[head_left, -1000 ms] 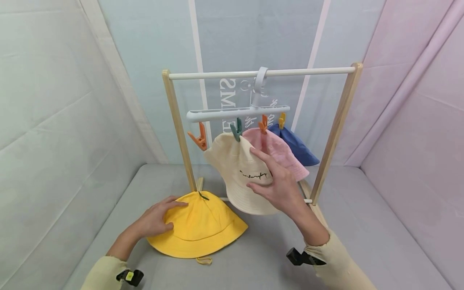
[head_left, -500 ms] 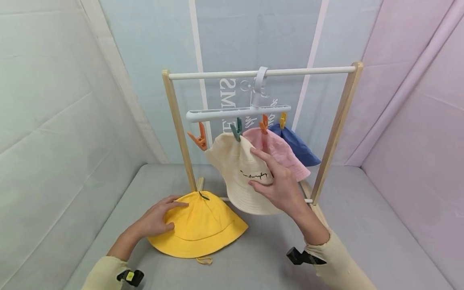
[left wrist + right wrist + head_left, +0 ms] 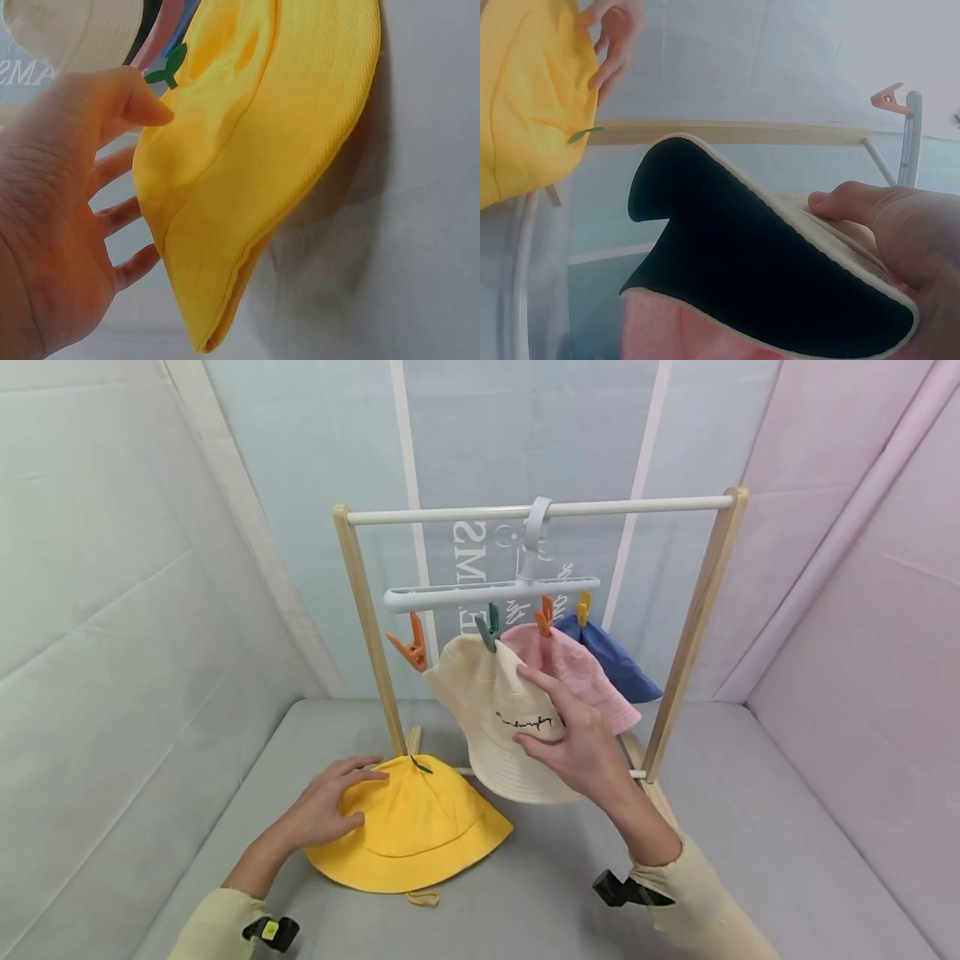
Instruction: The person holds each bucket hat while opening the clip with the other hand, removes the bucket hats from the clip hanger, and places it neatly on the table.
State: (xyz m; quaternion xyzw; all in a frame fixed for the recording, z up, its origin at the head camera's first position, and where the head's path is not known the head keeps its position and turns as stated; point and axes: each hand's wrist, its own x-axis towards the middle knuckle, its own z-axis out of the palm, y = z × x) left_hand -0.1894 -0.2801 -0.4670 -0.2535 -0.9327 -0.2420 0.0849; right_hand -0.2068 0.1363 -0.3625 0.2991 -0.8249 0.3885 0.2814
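A yellow bucket hat [image 3: 427,822] with a green leaf tab lies brim down on the grey surface. My left hand [image 3: 330,803] is at the left of its crown, fingers spread and loosely bent along the fabric; in the left wrist view the thumb tip comes right at the crown's edge. A cream bucket hat [image 3: 495,718] with dark lettering hangs from a green clip [image 3: 490,628]. My right hand [image 3: 577,739] grips its crown from the right, index finger and thumb curved over it. The right wrist view shows the hat's black lining [image 3: 750,262].
A rack with wooden posts [image 3: 693,635] and a white rail [image 3: 450,515] carries a white hanger [image 3: 450,597]. Behind the cream hat hang a pink hat [image 3: 592,685] and a blue hat [image 3: 618,668]. An orange clip [image 3: 411,643] dangles at the hanger's left end.
My left thumb and fingers have shifted slightly on the yellow hat's crown, the thumb a little up and to the right. My right hand and the cream hat have stayed nearly still.
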